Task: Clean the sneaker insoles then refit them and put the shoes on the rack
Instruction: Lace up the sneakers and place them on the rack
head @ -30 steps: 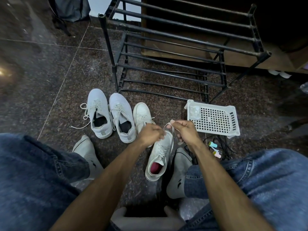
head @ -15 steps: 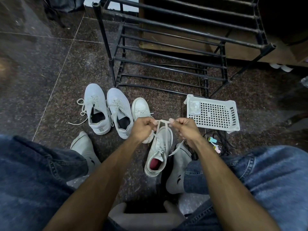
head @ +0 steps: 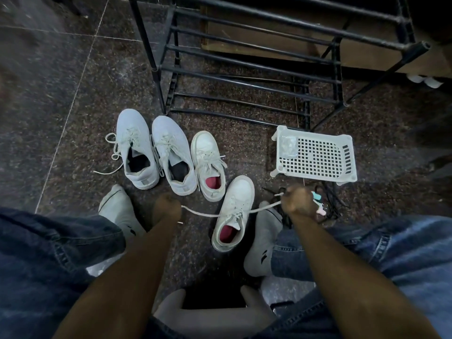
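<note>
Left hand [head: 167, 208] fisted, right hand [head: 299, 201] fisted, arms spread apart, each gripping lace

Floor [head: 61, 99]: dark speckled stone tiles with pale grout lines; white perforated plastic basket [head: 315, 155] lying upturned on it, feet up, a clear plastic packet [head: 288, 145] resting at its left end; tangle of black cords [head: 330, 204] just below the basket, small teal and pink items [head: 319, 203] among them, too blurred to identify; wooden furniture base [head: 264, 37] at rear.

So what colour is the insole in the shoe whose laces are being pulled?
Reddish pink, clearest in the head view: the insole shows through the shoe's opening.
</note>
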`<state>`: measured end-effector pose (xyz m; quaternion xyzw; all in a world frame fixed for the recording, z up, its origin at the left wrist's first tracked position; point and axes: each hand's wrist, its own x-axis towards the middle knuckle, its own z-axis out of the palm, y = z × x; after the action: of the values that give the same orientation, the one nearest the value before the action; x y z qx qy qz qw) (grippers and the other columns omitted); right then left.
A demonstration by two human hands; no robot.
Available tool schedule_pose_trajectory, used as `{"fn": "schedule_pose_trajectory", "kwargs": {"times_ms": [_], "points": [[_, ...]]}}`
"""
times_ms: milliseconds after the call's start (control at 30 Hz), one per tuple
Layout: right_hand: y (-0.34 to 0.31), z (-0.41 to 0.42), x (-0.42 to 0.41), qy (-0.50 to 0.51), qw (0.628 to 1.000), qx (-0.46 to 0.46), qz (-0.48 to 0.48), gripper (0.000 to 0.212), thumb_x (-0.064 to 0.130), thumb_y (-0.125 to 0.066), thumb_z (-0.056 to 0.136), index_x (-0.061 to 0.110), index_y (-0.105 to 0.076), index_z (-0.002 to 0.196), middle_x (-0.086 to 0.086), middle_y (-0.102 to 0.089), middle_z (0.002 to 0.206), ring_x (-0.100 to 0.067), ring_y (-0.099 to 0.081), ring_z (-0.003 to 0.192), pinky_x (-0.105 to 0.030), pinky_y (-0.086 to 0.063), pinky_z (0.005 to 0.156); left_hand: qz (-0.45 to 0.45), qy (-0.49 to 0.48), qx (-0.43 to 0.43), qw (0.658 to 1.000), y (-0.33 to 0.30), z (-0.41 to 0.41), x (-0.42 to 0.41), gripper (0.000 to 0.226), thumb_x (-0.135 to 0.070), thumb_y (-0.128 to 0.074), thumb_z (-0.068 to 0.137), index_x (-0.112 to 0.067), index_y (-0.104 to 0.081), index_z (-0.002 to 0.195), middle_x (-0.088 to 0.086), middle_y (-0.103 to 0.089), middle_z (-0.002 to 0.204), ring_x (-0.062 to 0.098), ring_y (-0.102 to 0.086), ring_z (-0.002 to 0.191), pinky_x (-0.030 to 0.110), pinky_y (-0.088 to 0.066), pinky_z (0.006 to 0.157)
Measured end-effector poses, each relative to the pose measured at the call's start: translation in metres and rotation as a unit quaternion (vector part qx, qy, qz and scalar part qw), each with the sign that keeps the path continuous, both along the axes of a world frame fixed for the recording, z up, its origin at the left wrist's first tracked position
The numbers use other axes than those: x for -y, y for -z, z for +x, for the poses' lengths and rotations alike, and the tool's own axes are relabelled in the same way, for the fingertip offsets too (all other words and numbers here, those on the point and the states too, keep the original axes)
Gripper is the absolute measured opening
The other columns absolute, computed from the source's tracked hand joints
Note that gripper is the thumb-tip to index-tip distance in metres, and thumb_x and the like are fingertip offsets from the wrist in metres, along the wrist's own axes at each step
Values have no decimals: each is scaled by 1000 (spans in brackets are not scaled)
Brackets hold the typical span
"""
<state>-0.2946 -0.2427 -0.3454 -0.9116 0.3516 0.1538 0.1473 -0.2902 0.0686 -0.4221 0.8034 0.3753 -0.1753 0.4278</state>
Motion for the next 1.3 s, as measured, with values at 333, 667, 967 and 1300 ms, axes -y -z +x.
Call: {"fn": "schedule_pose_trajectory", "kwargs": {"times_ms": [333,667,967,1300], "points": [[12,-20,-64,-346,927,-136,44,33,18,-51,91,19,-56,124,-9,-57,128,-30,-51,121,-41,-42,97,31,445,22,895,-11,-31,74,25,-33,-56,90,-31,-68,112,-1,-69,115,25,-65,106,37,-52,86],[12,-19,-63,-336,930,-118,87,19,25,-54,89,21,-58,107,-9,-66,112,-32,-62,103,-30,-40,75,52,420,5,906,-17,-27,71,18,-28,-56,85,-20,-69,94,6,-72,98,29,-66,94,37,-52,79],[12,-19,-68,-363,920,-140,56,25,21,-49,89,14,-59,111,-14,-64,115,-35,-60,106,-37,-46,85,10,384,-1,923,-17,-28,71,18,-32,-56,84,-20,-70,90,6,-72,94,27,-66,90,36,-53,75],[7,-5,-42,-294,918,-215,159,12,15,-60,80,22,-60,71,1,-66,94,-18,-61,92,-26,-46,72,-21,339,-123,933,-11,-9,53,27,-27,-50,92,-5,-66,88,14,-68,89,29,-65,84,36,-50,80]]}}
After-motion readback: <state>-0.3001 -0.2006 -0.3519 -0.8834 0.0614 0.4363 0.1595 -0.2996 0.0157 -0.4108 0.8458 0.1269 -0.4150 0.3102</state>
